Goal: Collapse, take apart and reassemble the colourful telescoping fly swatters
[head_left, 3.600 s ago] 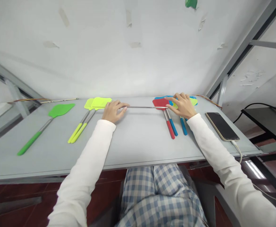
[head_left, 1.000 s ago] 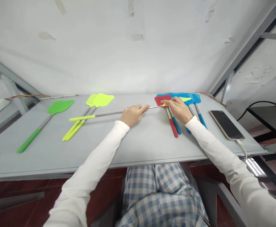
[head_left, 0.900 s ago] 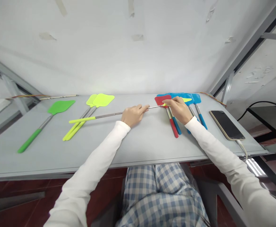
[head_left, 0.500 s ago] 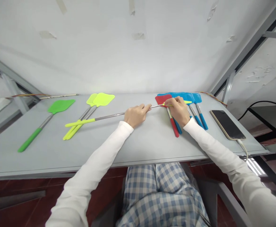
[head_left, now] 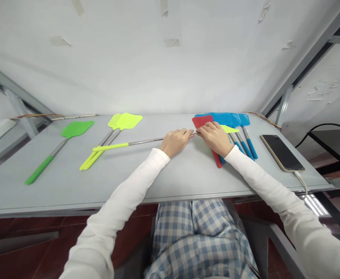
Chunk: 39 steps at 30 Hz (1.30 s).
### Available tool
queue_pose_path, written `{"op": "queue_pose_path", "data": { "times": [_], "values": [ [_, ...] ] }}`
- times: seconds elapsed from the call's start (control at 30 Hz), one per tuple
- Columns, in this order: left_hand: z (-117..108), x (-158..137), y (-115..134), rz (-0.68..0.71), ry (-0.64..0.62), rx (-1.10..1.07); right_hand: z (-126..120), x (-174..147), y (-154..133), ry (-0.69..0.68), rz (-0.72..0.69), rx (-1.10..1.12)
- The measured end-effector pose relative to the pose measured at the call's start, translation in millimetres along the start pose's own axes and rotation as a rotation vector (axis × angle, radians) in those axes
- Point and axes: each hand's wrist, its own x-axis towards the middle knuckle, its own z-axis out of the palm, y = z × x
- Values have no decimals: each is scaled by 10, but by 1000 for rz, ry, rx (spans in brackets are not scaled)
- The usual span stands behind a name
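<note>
Between my two hands a yellow fly swatter (head_left: 111, 147) lies nearly level, its metal rod extended and its grip end to the left. My left hand (head_left: 176, 142) is closed around the rod. Close beside it, my right hand (head_left: 215, 138) pinches the rod near the head, and part of the yellow head sticks out past the fingers. Under my right hand are a red fly swatter (head_left: 202, 121) and several blue fly swatters (head_left: 225, 118), partly hidden. Two more yellow fly swatters (head_left: 129, 121) lie overlapped at the left, beneath the held one's grip.
A green fly swatter (head_left: 77, 128) lies at the far left of the grey table (head_left: 170, 178). At the right a phone (head_left: 283, 153) with a white cable (head_left: 301, 182) rests near the edge. A white wall (head_left: 164, 77) stands behind, and metal frame posts (head_left: 286, 102) flank the table.
The yellow swatter's grip end has moved right, and less rod shows between grip and left hand. My right hand has shifted from the head toward the rod, so the hands are closer together.
</note>
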Motion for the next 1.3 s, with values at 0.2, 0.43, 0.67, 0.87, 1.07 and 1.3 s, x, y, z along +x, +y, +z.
{"op": "queue_pose_path", "data": {
  "times": [0.2,0.43,0.67,0.87,1.07,1.3],
  "values": [
    [-39,5,-230,-27,38,55,70,-107,437,39,215,-79],
    [-98,-131,-798,-163,-243,-149,100,-191,847,161,321,-57],
    [-144,-143,-732,-205,-282,-66,181,-189,879,121,345,-32],
    [-198,-185,-764,-208,-183,-4,180,-201,941,58,343,-131],
    [-201,-222,-855,-221,-179,59,87,-150,774,-103,219,-166],
    [-189,-70,-301,-33,-293,3,10,49,-80,-225,-79,-110]
  ]
}}
